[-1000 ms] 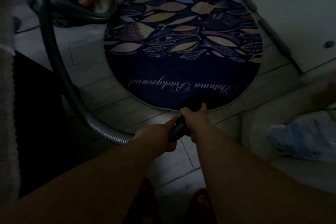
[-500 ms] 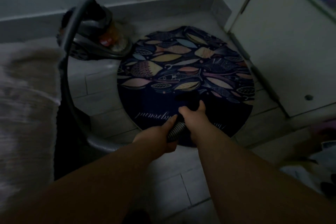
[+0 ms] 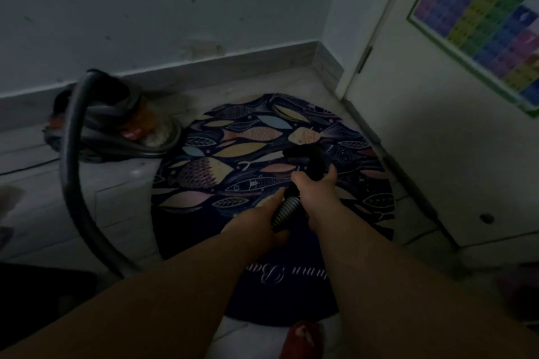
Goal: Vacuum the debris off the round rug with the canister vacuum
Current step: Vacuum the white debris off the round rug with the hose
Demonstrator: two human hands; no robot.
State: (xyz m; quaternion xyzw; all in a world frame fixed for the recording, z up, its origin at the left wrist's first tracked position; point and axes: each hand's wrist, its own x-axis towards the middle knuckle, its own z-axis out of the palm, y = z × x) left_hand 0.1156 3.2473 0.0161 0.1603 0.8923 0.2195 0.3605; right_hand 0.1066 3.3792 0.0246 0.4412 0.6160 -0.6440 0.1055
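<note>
A round dark rug (image 3: 233, 154) printed with pale fish and leaves lies on the tiled floor. The canister vacuum (image 3: 116, 128) stands at its far left edge, by the wall. Its ribbed hose (image 3: 70, 172) arcs from the canister down the left and back to my hands. My right hand (image 3: 313, 192) grips the black nozzle end (image 3: 313, 160), which points down over the middle of the rug. Just behind it, my left hand (image 3: 259, 221) holds the ribbed hose. No debris can be made out in the dim light.
A white door (image 3: 437, 154) with a coloured chart (image 3: 484, 26) closes the right side. A wall with a skirting board (image 3: 204, 64) runs behind the rug. A red slipper (image 3: 303, 338) shows at the bottom edge. Dark furniture fills the lower left corner.
Both hands and the nozzle have moved forward from the rug's near edge to over its middle. The view has tilted up, bringing the wall, canister and door chart into sight.
</note>
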